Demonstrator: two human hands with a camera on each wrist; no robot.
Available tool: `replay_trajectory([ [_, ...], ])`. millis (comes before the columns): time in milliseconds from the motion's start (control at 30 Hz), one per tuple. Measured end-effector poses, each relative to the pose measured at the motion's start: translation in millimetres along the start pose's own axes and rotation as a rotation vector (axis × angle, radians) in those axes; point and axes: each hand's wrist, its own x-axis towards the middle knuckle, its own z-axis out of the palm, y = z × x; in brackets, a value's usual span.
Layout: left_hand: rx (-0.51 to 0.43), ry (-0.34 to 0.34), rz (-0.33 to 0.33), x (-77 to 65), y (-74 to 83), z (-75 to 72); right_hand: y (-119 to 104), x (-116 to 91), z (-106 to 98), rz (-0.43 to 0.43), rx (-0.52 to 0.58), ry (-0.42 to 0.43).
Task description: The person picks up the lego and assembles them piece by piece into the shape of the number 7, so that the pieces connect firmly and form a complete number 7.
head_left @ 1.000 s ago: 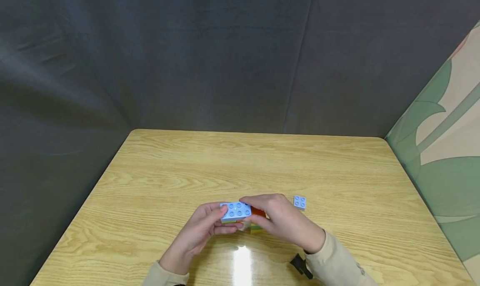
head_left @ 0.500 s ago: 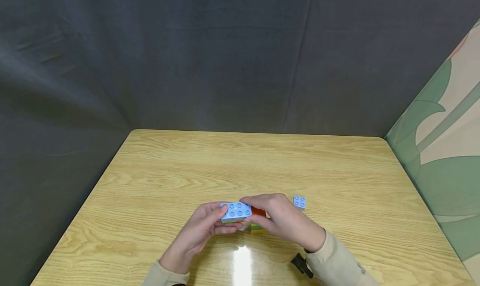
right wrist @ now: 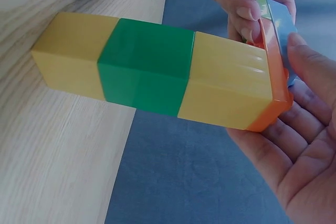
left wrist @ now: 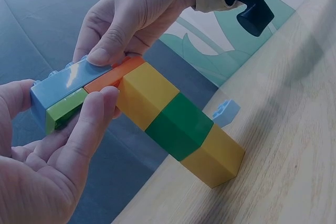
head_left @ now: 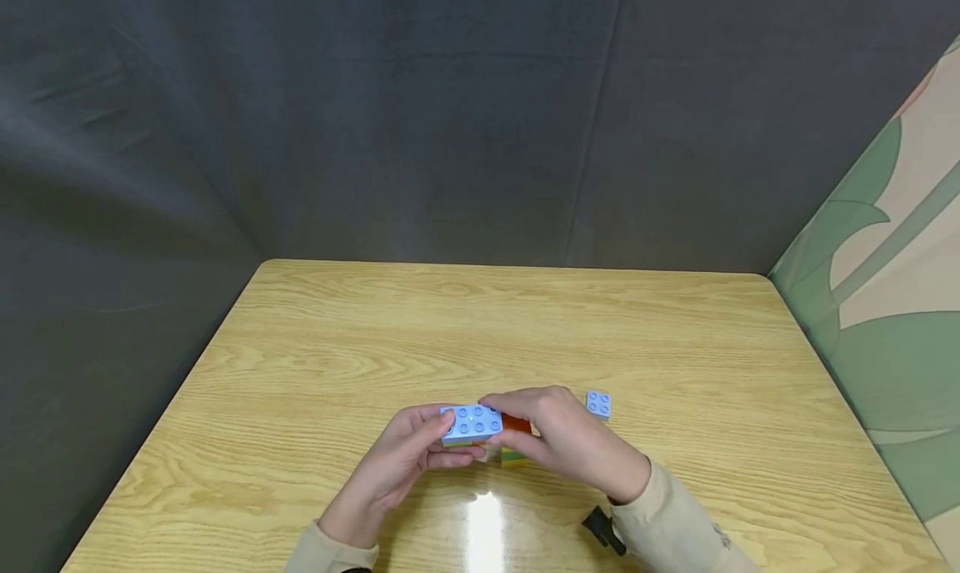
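Note:
A blue brick (head_left: 476,424) with two rows of studs lies on top of an orange plate brick (left wrist: 113,75), which juts out from a tower. The tower, standing on the table, has an upper yellow brick (left wrist: 147,95), a dark green brick (left wrist: 178,124) and a lower yellow brick (left wrist: 215,156). Beneath the blue brick's left end is a light green brick (left wrist: 65,107). My left hand (head_left: 411,449) grips that end, thumb on the blue brick and fingers below. Between thumb and fingers, my right hand (head_left: 564,436) pinches the blue brick's right end.
A small square blue brick (head_left: 598,404) rests on the wooden table (head_left: 337,331), behind and right of the right hand. A black wrist mount (head_left: 603,531) hangs by the right sleeve. Dark cloth (head_left: 420,123) rises beyond the table's far edge.

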Motion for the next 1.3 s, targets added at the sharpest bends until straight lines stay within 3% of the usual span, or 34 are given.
replay_trajectory([
  [1300,-0.010,-0.027,-0.015,-1.1,0.6,-3.0,5.8,-5.0,3.7,0.019,0.029,0.048],
])
